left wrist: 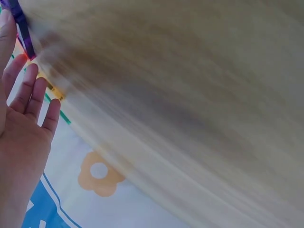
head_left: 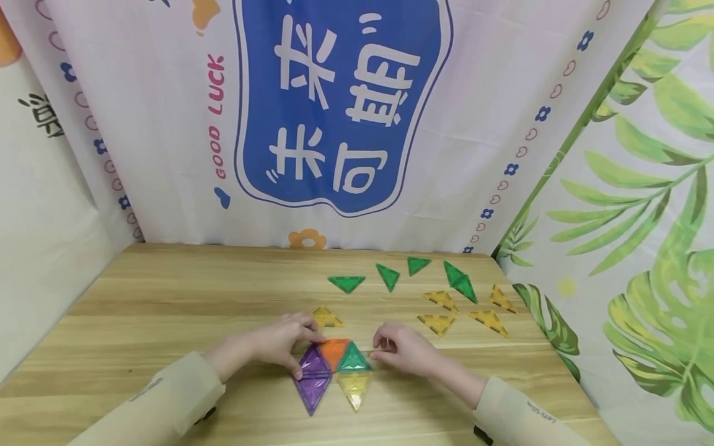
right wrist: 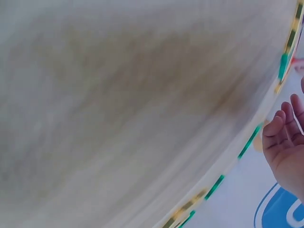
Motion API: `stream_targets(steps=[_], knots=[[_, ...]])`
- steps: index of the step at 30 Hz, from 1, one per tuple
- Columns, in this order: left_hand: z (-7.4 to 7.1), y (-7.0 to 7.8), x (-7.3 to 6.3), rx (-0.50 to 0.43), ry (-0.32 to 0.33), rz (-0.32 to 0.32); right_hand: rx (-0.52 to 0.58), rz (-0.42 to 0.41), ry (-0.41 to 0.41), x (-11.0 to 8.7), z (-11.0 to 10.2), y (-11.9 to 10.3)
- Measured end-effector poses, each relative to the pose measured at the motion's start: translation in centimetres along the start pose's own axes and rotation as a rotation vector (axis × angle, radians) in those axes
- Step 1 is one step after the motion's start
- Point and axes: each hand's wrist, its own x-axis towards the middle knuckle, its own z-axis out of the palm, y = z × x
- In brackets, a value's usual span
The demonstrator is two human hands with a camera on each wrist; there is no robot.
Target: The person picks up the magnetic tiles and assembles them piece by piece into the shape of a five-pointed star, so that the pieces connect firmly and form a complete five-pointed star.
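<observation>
In the head view my left hand (head_left: 281, 341) touches the upper purple triangular tile (head_left: 315, 362), thumb at its left corner and index finger near its top. A second purple tile (head_left: 312, 393) points down below it. An orange triangular tile (head_left: 334, 350) lies between the upper purple one and a teal-green tile (head_left: 352, 359). Below the teal tile, a yellow tile (head_left: 355, 389) points toward me. My right hand (head_left: 407, 349) is just right of the teal tile, fingers loosely curled with nothing visible in them. In the left wrist view, the fingers (left wrist: 35, 97) are spread and relaxed.
An amber triangular tile (head_left: 326, 318) lies just behind the group. Several green tiles (head_left: 347, 284) and several amber tiles (head_left: 437, 323) are scattered at the back right of the wooden table (head_left: 184, 297). A printed cloth (head_left: 167, 186) hangs behind the table.
</observation>
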Motion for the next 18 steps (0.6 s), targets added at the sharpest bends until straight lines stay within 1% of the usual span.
stream_targets(steps=[3, 6, 10, 11, 15, 18], knots=[[-0.4, -0.1, -0.5, -0.001, -0.009, -0.012, -0.020, -0.002, 0.019, 0.0, -0.5, 0.8], [-0.7, -0.1, -1.1, -0.011, -0.009, -0.014, -0.031, -0.036, 0.036, 0.0, -0.8, 1.6], [-1.1, -0.4, -1.7, -0.018, -0.001, 0.005, -0.038, -0.086, 0.054, 0.0, -1.5, 2.4], [-1.1, -0.5, -1.9, -0.018, -0.003, 0.007, -0.036, -0.087, 0.053, 0.0, -1.7, 2.5], [-1.3, -1.2, -2.4, -0.018, -0.024, -0.012, -0.041, -0.059, 0.016, 0.3, -2.1, 2.5], [-1.4, -1.8, -2.8, -0.023, -0.037, -0.039, -0.057, -0.055, -0.038, 1.1, -1.8, 2.4]])
